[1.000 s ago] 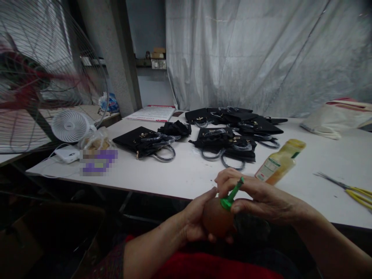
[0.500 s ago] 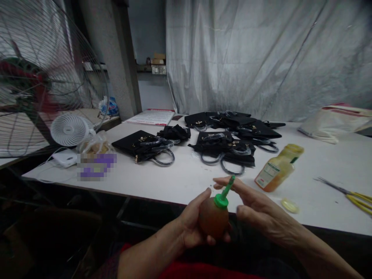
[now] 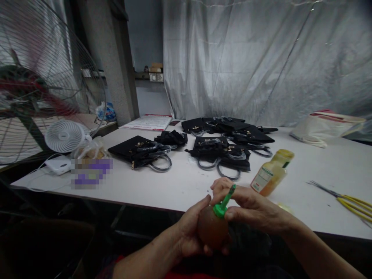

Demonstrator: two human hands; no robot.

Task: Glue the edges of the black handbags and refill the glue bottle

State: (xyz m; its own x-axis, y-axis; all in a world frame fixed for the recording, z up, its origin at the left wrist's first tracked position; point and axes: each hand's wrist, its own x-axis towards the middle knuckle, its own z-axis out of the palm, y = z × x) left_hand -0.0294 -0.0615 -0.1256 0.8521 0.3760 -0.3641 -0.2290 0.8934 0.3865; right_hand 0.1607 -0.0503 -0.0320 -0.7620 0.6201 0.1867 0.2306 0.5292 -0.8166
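Near the table's front edge, my left hand (image 3: 188, 230) is wrapped round a rounded squeeze bottle (image 3: 212, 230) of orange-brown liquid. A green nozzle cap (image 3: 220, 210) tops the bottle, its spout tilted up and to the right. My right hand (image 3: 252, 205) closes on that cap, thumb on the near side and fingers bent behind it. Just beyond the right hand stands a larger clear bottle (image 3: 269, 178) with a white label and some orange liquid low inside. A yellowish round lid (image 3: 286, 208) is partly hidden behind my right wrist.
Several black handbags (image 3: 221, 151) with plastic-wrapped handles lie across the white table (image 3: 174, 190). Yellow-handled scissors (image 3: 351, 205) rest at the right, a pale cloth bag (image 3: 319, 128) behind them. At left are a small white fan (image 3: 64, 135), a white device (image 3: 59, 164) with cables and a large caged fan (image 3: 29, 89).
My right hand has come in from beside the nozzle, its fingers and thumb now closed around the green cap. The left hand keeps its hold on the squeeze bottle. The view has shifted slightly.
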